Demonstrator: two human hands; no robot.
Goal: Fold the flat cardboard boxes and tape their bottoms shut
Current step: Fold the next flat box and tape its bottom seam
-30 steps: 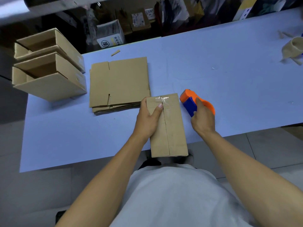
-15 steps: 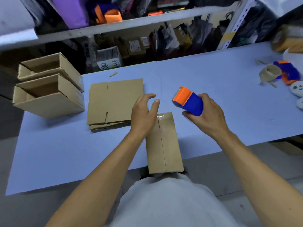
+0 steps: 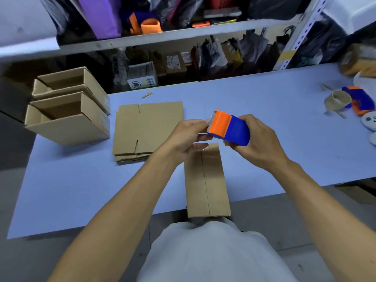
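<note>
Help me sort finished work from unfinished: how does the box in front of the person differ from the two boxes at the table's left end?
The box in front stands with its closed flaps up, seam showing, overhanging the table's near edge; the two left boxes lie on their sides, open ends showing, one atop the other. No hand touches either. All are plain brown cardboard, already folded up.

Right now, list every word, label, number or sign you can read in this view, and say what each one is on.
None can be quoted with certainty.
White carton under the shelf: a round logo and printed characters, too blurred to read.
Brown packages behind it: white stickers, print too small.
Tape dispenser, folded box, flat cardboard stack, finished boxes: no print shows.
</note>
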